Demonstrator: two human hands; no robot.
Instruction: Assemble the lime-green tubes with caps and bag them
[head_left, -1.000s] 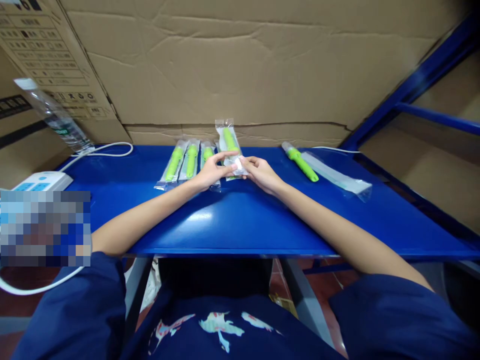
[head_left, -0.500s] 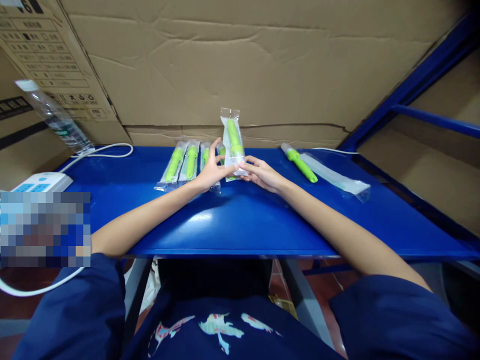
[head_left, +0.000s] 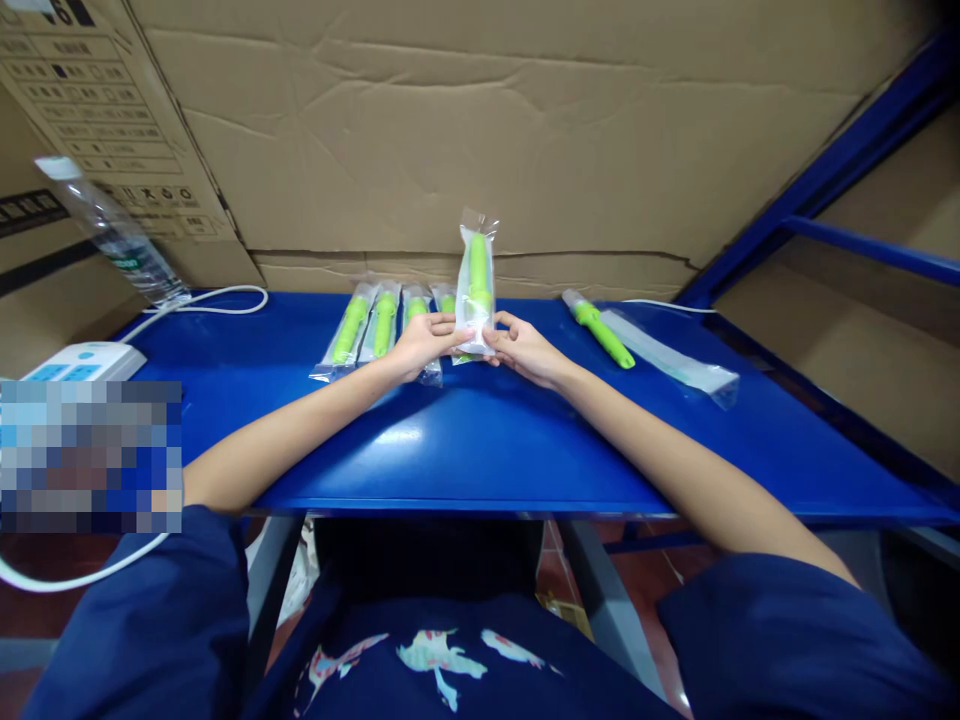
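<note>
Upright between my hands stands a clear plastic bag with a bright green handle-shaped tool (head_left: pixel 478 270) inside. My left hand (head_left: pixel 424 343) pinches the bag's lower end from the left, thumb in front. My right hand (head_left: pixel 525 350) grips the same end from the right, with its thumb also in front. Just left of them lie several more bagged green tools (head_left: pixel 385 322) in a row, some partly hidden behind my left hand. To the right, an unbagged green tool (head_left: pixel 606 335) with a clear tip lies beside an empty-looking plastic bag (head_left: pixel 671 355).
The blue table (head_left: pixel 465 450) backs onto a cardboard wall (head_left: pixel 480 130). At left are a plastic bottle (head_left: pixel 120 240), a white power strip (head_left: pixel 86 362) and its white cable (head_left: pixel 225 300). A blue metal frame (head_left: pixel 862 240) rises at right.
The bagged tool has shifted slightly right and stands straighter. My left fingers, spread before with the index raised, have folded in behind the bag. My right hand has barely moved.
</note>
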